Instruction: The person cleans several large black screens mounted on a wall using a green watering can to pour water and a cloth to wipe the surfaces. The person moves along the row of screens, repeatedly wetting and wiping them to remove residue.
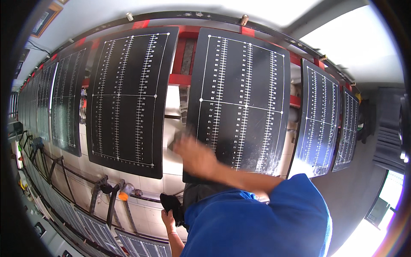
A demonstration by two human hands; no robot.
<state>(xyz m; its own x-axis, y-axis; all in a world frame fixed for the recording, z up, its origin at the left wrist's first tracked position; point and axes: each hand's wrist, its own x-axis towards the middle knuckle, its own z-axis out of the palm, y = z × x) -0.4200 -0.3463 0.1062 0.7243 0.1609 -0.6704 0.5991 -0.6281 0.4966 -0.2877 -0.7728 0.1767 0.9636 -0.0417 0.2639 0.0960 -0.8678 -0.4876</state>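
Note:
My right hand point(195, 156) reaches across the near left corner of a large black board point(231, 73) marked with white lines and tick scales. Motion smears its fingers, and a greyish blur at their tips is too unclear to name. Down by my left side, my left hand point(168, 219) is closed on a dark black item point(171, 202), whose kind I cannot make out. It hangs low beside my dark trousers, apart from the boards.
Similar black boards point(128, 77) stand in a row to the left, and another board point(317, 115) is at the right. Behind them runs a red frame point(182, 79). An orange and grey object point(124, 195) sits by a dark metal rack at lower left.

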